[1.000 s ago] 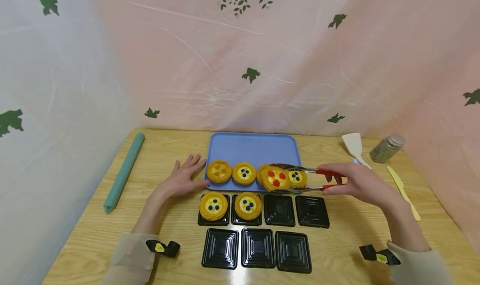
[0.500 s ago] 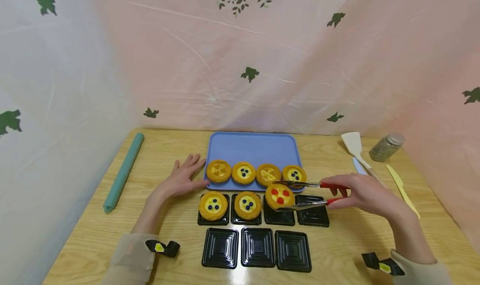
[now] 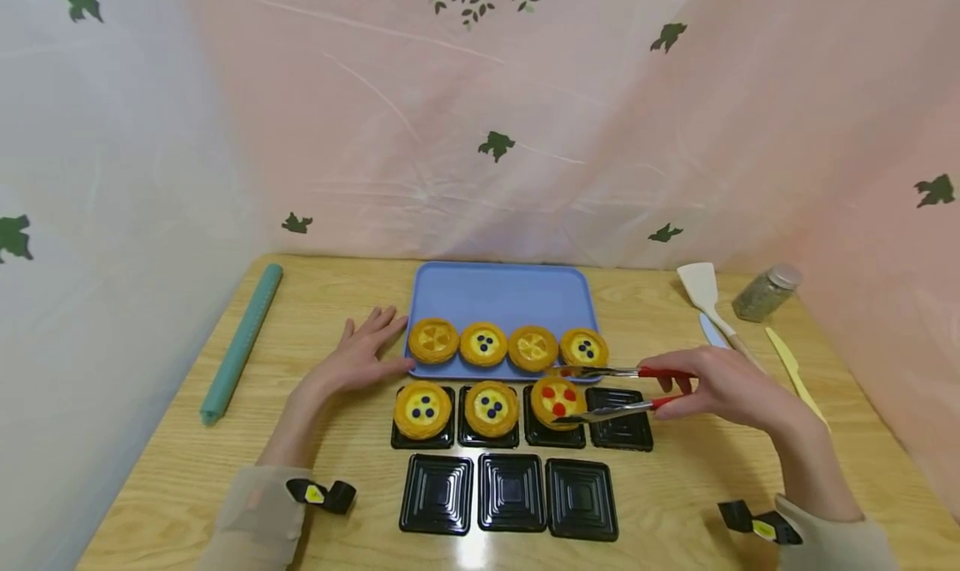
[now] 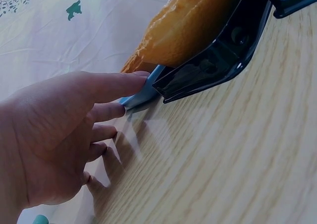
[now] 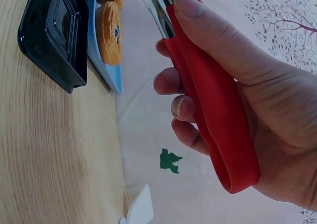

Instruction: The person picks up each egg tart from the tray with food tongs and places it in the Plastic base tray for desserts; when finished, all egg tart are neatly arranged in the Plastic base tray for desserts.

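Observation:
My right hand [image 3: 723, 388] grips red-handled tongs [image 5: 213, 100]. Between the tips of the tongs sits an egg tart with red toppings [image 3: 558, 400], over the third black square tray [image 3: 555, 439] of the upper row; whether it rests on the tray I cannot tell. My left hand [image 3: 360, 358] lies with fingers spread, its thumb and index finger at the left edge of the blue tray [image 3: 502, 292]. Along the front of the blue tray stand several tarts, among them a blueberry-topped tart [image 3: 483, 343]. Two more blueberry tarts, one at the far left [image 3: 423, 410], sit in black trays.
A lower row of black trays [image 3: 512, 492] lies nearer me, and another black tray [image 3: 619, 421] is right of the red-topped tart. At left lies a green rolling pin [image 3: 242, 346]. At right are a white spatula [image 3: 700, 288], a yellow knife [image 3: 795, 371] and a jar [image 3: 767, 293].
The tongs have carried the red-topped tart from above the blue tray toward me, down to the third upper black tray. My left hand has stayed at the blue tray's edge.

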`<state>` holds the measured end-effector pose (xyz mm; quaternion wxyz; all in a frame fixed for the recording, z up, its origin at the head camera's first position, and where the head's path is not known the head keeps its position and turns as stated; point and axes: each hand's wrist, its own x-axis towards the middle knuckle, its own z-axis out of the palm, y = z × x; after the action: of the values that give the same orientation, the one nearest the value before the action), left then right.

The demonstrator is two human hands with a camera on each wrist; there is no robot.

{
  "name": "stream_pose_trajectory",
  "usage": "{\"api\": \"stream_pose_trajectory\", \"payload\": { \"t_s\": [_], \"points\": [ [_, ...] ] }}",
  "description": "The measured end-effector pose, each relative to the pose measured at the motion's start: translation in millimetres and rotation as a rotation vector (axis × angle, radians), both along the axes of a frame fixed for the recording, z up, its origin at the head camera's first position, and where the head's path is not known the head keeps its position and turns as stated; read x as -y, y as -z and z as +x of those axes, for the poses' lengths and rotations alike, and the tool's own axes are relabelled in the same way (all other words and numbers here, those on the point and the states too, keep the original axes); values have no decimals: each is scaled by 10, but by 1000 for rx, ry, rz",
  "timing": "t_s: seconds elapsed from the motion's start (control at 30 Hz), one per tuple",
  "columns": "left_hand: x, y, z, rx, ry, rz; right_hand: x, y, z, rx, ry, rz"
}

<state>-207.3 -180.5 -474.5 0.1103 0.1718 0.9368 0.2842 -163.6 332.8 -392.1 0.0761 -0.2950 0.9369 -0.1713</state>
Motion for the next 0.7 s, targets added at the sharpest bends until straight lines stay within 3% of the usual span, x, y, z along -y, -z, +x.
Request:
{"api": "stream_pose_trajectory", "payload": {
  "t_s": [0.7],
  "points": [
    [8, 12, -20, 2, 3, 1, 9, 5, -25, 75, 25, 36]
  ]
}}
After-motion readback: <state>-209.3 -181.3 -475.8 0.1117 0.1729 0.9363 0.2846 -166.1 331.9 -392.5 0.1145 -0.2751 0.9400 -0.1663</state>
